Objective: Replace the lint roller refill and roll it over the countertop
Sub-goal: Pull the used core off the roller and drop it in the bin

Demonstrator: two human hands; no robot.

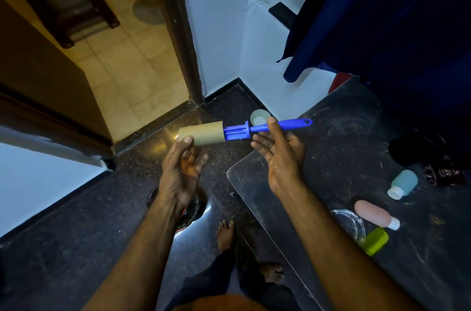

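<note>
Left hand (pixel 182 170) pinches the bare cardboard tube (pixel 201 134), apparently half off the blue handle (pixel 277 126), which the right hand (pixel 279 155) grips; next, pull it clear.

Dim and bluish overall; warm yellow light through doorway (pixel 132 56); glare on floor (pixel 163 137); wide-angle bending at edges; slightly soft.

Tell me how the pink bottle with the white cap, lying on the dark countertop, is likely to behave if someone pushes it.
The pink bottle with the white cap lies on its side and looks rounded, so it would probably roll rather than slide. It appears small and plastic, so likely light and not fragile. The dark countertop looks smooth, which may let it travel toward the green bottle close by.
</note>
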